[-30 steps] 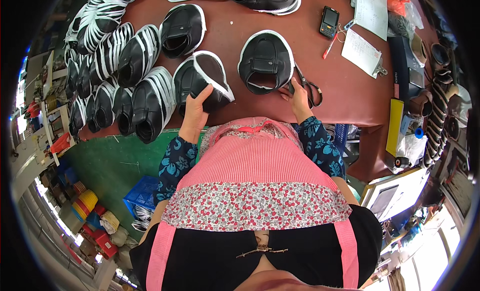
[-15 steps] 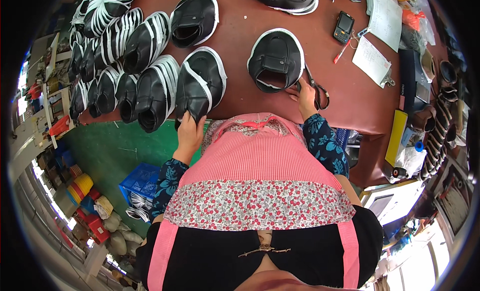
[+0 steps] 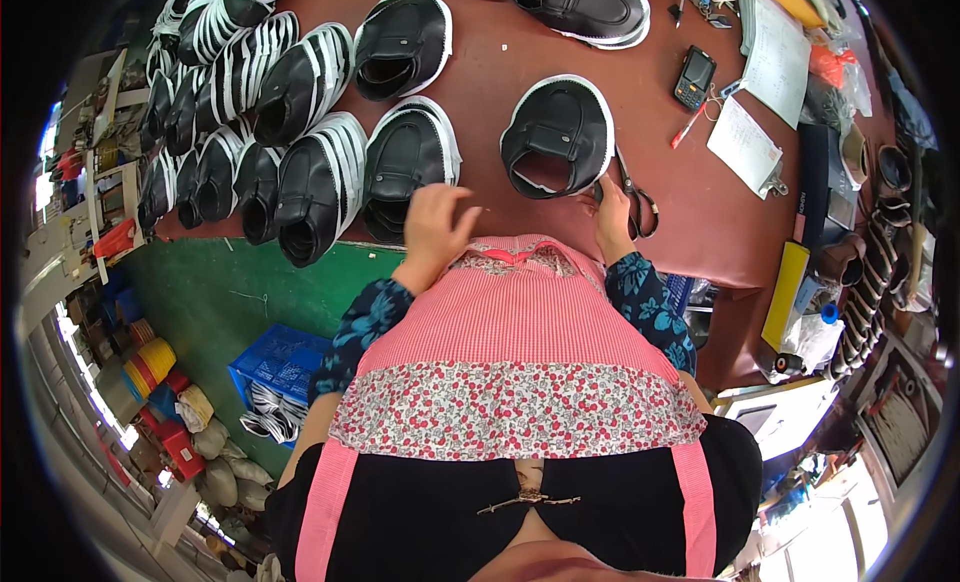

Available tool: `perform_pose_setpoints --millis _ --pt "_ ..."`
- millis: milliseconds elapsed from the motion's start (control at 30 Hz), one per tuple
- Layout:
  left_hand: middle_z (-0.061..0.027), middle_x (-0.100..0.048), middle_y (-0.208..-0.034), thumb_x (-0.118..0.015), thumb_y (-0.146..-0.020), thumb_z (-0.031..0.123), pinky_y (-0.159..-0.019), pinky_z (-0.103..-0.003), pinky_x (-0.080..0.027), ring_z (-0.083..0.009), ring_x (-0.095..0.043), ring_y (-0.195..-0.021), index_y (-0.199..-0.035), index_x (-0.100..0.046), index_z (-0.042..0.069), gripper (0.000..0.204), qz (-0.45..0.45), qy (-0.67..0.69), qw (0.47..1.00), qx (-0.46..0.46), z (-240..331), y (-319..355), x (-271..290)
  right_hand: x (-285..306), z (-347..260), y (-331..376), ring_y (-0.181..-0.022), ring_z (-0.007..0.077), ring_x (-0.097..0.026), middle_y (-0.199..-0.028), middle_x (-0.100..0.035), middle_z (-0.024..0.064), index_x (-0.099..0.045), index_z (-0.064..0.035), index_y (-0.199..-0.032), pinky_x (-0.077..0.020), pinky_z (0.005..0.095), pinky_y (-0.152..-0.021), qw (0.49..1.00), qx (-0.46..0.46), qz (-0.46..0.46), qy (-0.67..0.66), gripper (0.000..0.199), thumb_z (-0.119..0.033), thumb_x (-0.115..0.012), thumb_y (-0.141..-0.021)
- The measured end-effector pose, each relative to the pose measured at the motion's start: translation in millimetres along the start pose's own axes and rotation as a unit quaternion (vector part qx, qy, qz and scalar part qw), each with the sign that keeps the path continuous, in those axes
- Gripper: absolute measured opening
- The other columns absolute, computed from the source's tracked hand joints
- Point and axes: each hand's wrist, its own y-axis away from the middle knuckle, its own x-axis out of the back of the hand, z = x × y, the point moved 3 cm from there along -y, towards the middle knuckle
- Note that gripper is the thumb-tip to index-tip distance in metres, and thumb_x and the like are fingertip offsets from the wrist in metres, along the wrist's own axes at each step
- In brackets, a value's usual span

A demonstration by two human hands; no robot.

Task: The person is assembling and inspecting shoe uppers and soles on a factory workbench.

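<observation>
My left hand (image 3: 437, 222) hovers with fingers spread just right of a black shoe upper with a white edge (image 3: 408, 167), which lies at the end of a row of similar uppers (image 3: 300, 172) on the dark red table (image 3: 480, 62). My right hand (image 3: 610, 207) rests at the table's near edge, its fingers on black-handled scissors (image 3: 635, 197), beside another black upper (image 3: 560, 132) that lies alone in the middle.
Further uppers (image 3: 400, 37) and a black shoe (image 3: 590, 7) lie further back. A small black phone (image 3: 693, 77), a red pen (image 3: 690, 127) and papers (image 3: 745, 142) sit to the right. A blue crate (image 3: 275, 367) stands on the green floor at left.
My left hand set the black upper down at the end of the row and let go of it. My right hand stayed on the scissors.
</observation>
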Motion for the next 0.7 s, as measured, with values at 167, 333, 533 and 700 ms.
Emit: perform_pose_setpoints --millis 167,333,533,700 --pt "-0.0131 -0.069 -0.107 -0.083 -0.095 0.026 -0.1 -0.048 -0.052 -0.0383 -0.066 -0.106 -0.117 -0.074 0.004 0.032 -0.086 0.07 0.987 -0.113 23 -51 -69 -46 -27 43 -0.08 0.0191 -0.077 -0.093 -0.076 0.0066 -0.073 -0.004 -0.109 -0.0573 0.0312 -0.069 0.999 -0.002 -0.039 -0.003 0.041 -0.043 -0.061 -0.113" --pt "-0.0134 -0.071 -0.105 -0.075 -0.098 0.017 -0.092 -0.051 -0.049 -0.0365 -0.068 -0.103 -0.123 -0.073 0.004 0.029 -0.143 0.097 0.983 -0.056 32 -81 -83 -53 -68 63 -0.071 0.0286 -0.066 -0.09 -0.071 0.0159 -0.071 0.0011 -0.099 -0.0532 0.0404 -0.068 0.917 0.306 0.087 0.242 0.035 -0.031 -0.068 -0.112" --pt "-0.0209 -0.073 -0.101 -0.075 -0.095 0.007 -0.083 -0.05 -0.055 -0.0444 -0.071 -0.094 -0.119 -0.074 0.0 0.025 -0.178 0.236 0.955 -0.032 32 -91 -75 -131 -99 72 -0.074 0.0435 -0.067 -0.078 -0.065 0.0201 -0.062 -0.0047 -0.08 -0.0528 0.0514 -0.065 0.736 0.533 0.003 0.418 0.035 -0.028 -0.076 -0.103" --pt "-0.013 -0.066 -0.096 -0.076 -0.094 0.009 -0.084 -0.046 -0.048 -0.0369 -0.066 -0.094 -0.13 -0.076 0.007 0.035 -0.145 0.201 0.966 -0.073 29 -94 -26 -108 -127 25 -0.067 0.0399 -0.066 -0.076 -0.067 0.0211 -0.07 -0.0016 -0.088 -0.0516 0.0477 -0.064 0.771 0.525 0.105 0.345 0.033 -0.028 -0.071 -0.109"
